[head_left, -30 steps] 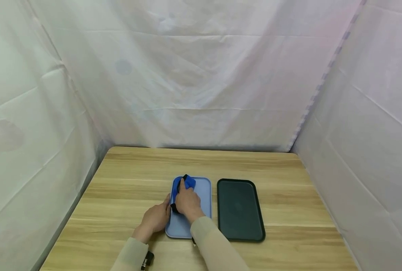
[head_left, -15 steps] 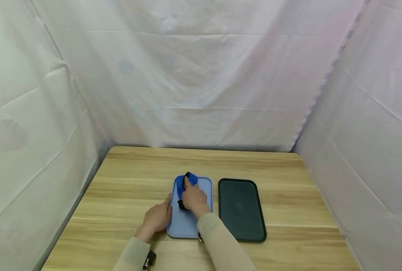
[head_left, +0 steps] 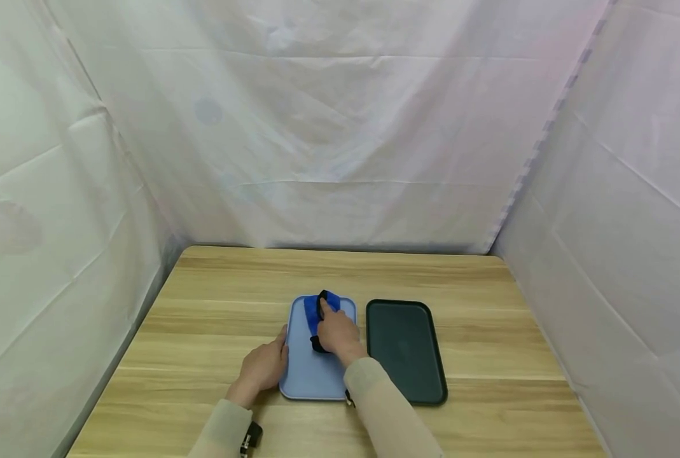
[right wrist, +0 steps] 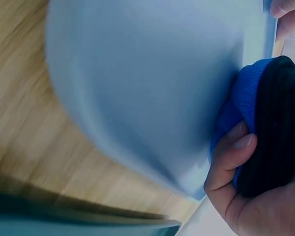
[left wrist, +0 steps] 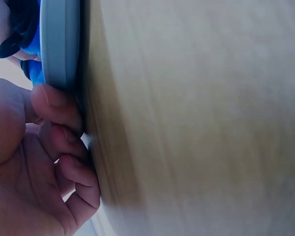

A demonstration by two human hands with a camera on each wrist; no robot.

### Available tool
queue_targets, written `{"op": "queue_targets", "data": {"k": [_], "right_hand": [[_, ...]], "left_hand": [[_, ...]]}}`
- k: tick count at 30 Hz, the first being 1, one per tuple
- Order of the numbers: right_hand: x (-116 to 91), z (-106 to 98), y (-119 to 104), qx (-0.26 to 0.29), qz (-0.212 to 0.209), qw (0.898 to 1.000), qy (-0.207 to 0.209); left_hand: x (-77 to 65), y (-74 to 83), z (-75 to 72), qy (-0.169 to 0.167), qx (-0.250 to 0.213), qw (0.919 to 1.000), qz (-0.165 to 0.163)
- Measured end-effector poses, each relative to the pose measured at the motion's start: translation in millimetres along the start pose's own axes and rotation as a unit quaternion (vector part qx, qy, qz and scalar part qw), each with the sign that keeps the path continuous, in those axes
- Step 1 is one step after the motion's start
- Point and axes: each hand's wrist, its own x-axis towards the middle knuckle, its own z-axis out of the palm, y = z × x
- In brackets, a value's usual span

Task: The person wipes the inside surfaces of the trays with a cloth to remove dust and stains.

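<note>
A light blue tray (head_left: 311,378) lies flat on the wooden table. At its left edge my left hand (head_left: 264,366) holds the rim. The left wrist view shows curled fingers (left wrist: 59,105) right against the tray's side wall (left wrist: 60,39). My right hand (head_left: 338,331) grips a blue cloth with black trim (head_left: 312,313) over the upper middle of the tray, index finger pointing forward along the black band. In the right wrist view, fingertips pinch the bunched blue cloth (right wrist: 248,91), close over the tray surface (right wrist: 147,73); part of the cloth is hidden by the hand.
A dark green tray (head_left: 406,356) lies just right of the light blue one, near the right forearm. White sheeting (head_left: 340,127) closes in the wooden table (head_left: 214,318) at the back and both sides.
My right hand has slid the blue cloth rightward across the tray, from its left edge toward the upper middle. The left hand keeps its place at the tray's left edge.
</note>
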Motion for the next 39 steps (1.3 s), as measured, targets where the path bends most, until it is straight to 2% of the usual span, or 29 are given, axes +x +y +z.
{"op": "queue_targets", "data": {"k": [28,39], "right_hand": [[-3,-13,28,-0.003,0.015,1.0,-0.004],[-16,-12,30,-0.007,0.003,1.0,0.008]], "left_hand": [[-0.6,2.0,-0.7,0.002,0.005,1.0,0.005],[-0.1,3.1,-1.2,0.002,0.006,1.0,-0.003]]}}
